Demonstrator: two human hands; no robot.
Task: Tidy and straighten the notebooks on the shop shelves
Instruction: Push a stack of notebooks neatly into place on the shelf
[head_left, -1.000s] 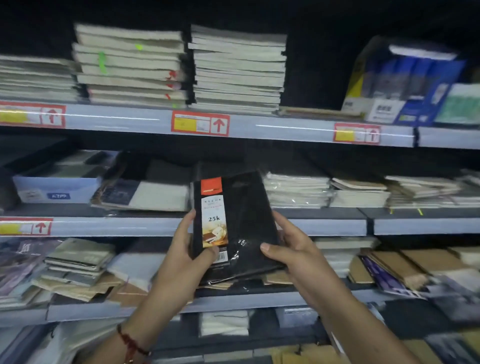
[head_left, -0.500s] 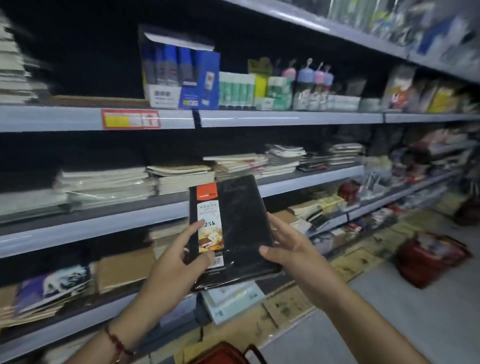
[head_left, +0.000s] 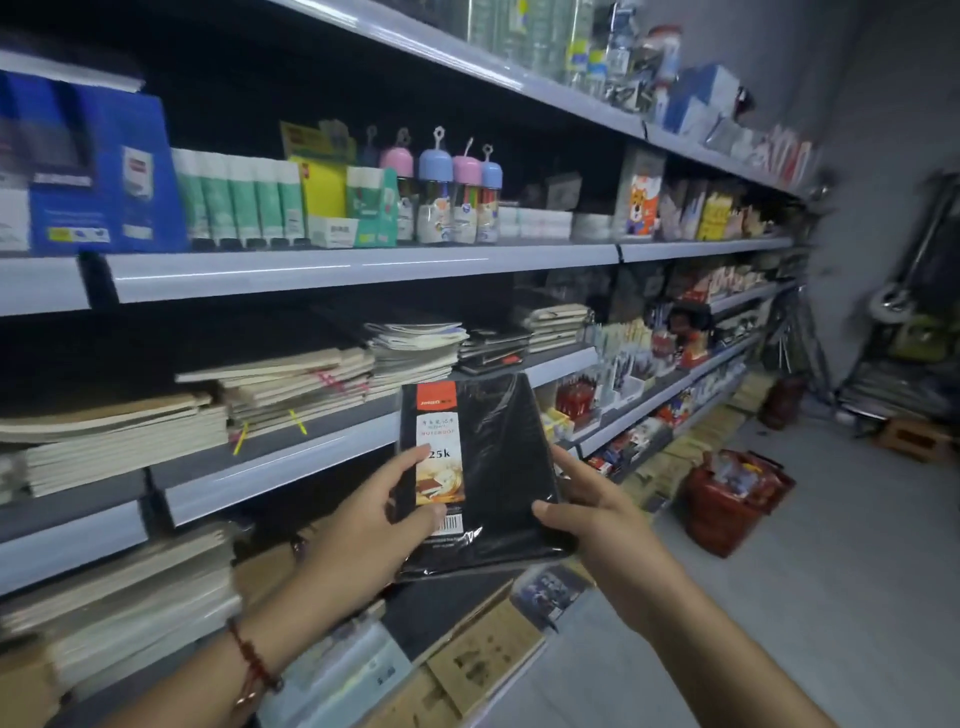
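- Head view: both hands hold one black wrapped notebook (head_left: 483, 467) upright in front of the middle shelf (head_left: 280, 462); left hand (head_left: 374, 525) fingers grasp its label edge, right hand (head_left: 592, 512) fingers its right edge.
- Step judged: carrying it to its pile; next needs a matching black stack (head_left: 493, 348).
- Counted: one held notebook, two hands, one red basket (head_left: 727, 506).
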